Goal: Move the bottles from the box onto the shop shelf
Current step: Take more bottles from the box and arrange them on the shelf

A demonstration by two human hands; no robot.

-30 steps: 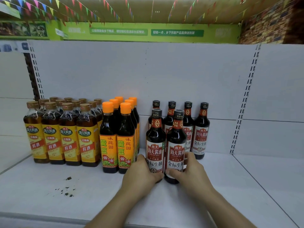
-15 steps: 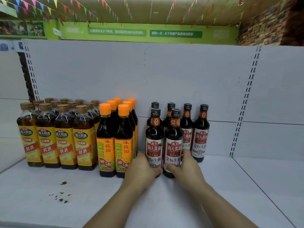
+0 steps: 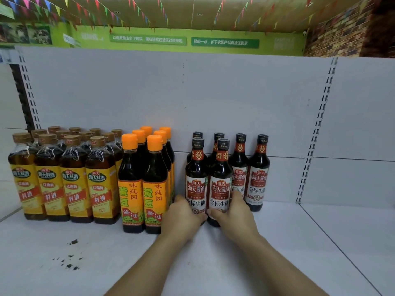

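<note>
Two dark soy sauce bottles with black caps and red-white labels stand upright side by side on the white shelf (image 3: 277,242). My left hand (image 3: 183,216) grips the base of the left soy sauce bottle (image 3: 196,180). My right hand (image 3: 233,216) grips the base of the right soy sauce bottle (image 3: 220,182). Behind them stand several more of the same bottles (image 3: 258,174) in a row against the back panel. The box is not in view.
Orange-capped dark bottles (image 3: 132,180) stand just left of my left hand. Further left is a block of amber bottles with yellow labels (image 3: 72,180). Dark specks (image 3: 70,257) lie on the shelf front left. A slotted upright (image 3: 316,129) divides the back panel on the right.
Both hands have slid the two front soy sauce bottles further back on the shelf, closer to the row behind them.
</note>
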